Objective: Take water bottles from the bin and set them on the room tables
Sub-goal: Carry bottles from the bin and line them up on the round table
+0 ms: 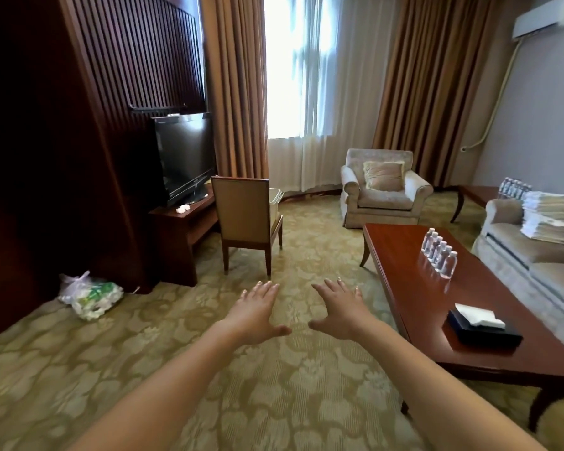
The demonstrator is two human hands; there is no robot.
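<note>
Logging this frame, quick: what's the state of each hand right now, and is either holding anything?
Left hand: open, fingers spread, holding nothing.
Right hand: open, fingers spread, holding nothing.

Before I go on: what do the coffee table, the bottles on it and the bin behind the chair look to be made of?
Coffee table: wood or wood veneer, reddish-brown with a glossy lacquer; its top mirrors what stands on it.
Bottles: most likely clear plastic, see-through with pale caps; glass cannot be ruled out.
Bin: probably whitish plastic, smooth and matte; the chair hides most of it, so this is uncertain.
</note>
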